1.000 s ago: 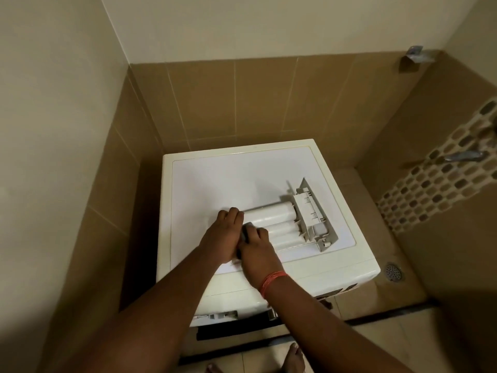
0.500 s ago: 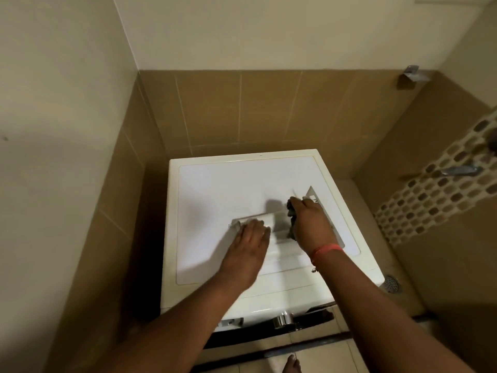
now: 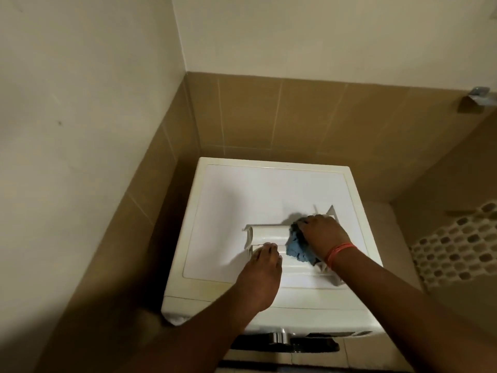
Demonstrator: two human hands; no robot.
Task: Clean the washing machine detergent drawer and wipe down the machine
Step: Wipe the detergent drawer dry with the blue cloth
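A white detergent drawer (image 3: pixel 269 234) lies on its side on top of the white washing machine (image 3: pixel 242 189). My left hand (image 3: pixel 262 270) grips the drawer's near left end and holds it down. My right hand (image 3: pixel 321 232) holds a crumpled blue cloth (image 3: pixel 295 247) pressed against the drawer's right part. The drawer's front panel pokes out behind my right hand, mostly hidden. An orange band circles my right wrist.
The machine stands in a corner between a cream wall on the left and brown tiled walls behind. A mosaic tile strip (image 3: pixel 457 246) runs along the right wall. A metal fitting (image 3: pixel 477 95) sits high at the back right. The machine's front knob (image 3: pixel 278 337) shows below.
My right hand has slid with the cloth from the drawer's left end to its right part. My left hand stayed at the near left end. The camera tilted upward.
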